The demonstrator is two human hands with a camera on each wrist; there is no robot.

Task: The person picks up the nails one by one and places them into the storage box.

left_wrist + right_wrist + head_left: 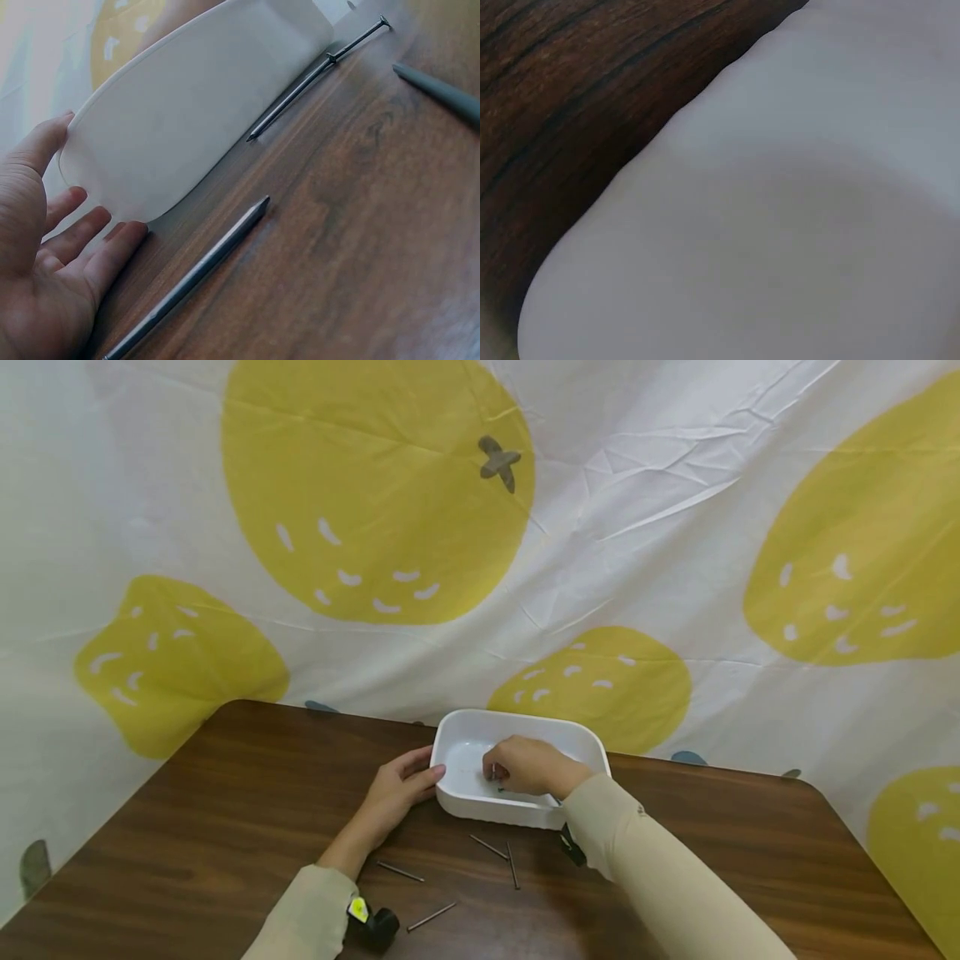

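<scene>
A white plastic tub (pixel 498 810) stands near the table's far edge. My left hand (pixel 405 785) holds its left end, the thumb at the rim and the fingers against the outer wall, as the left wrist view shows. My right hand (pixel 528 766) reaches down inside the tub, its fingers curled and pinching a thin nail (pixel 494 772) close over the floor; most of the nail is hidden. In the right wrist view the tub wall (pixel 727 247) hides the hand. Several loose nails lie on the table before the tub, among them one nail (pixel 401 871) near the left wrist.
Two nails (pixel 513 865) lie with their ends close together before the tub, and another nail (pixel 431 917) is nearer me. The brown wood-grain table (pixel 225 827) meets a white curtain (pixel 420 668) with yellow fruit prints at its far edge.
</scene>
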